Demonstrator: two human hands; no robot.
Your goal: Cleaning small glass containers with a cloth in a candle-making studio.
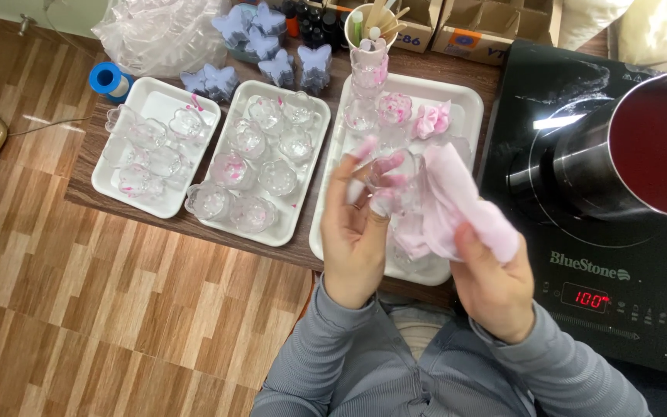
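My left hand [360, 224] holds a small clear plastic mould [390, 174] above the right white tray [468, 100]. My right hand [492, 278] grips a crumpled pink-stained tissue [453, 205] pressed against the mould. Both sleeves are grey. The tray below holds a few clear moulds with pink stains and a pink flower-shaped piece [431, 120]. A short stack of clear moulds [368, 69] stands at the tray's far left corner.
Two more white trays [144, 202] [287, 232] of clear moulds lie to the left. Purple butterfly shapes [279, 66] sit behind them. A black induction cooker [604, 270] with a steel pot of dark red liquid [658, 147] is at the right. Cardboard boxes [496, 23] stand behind.
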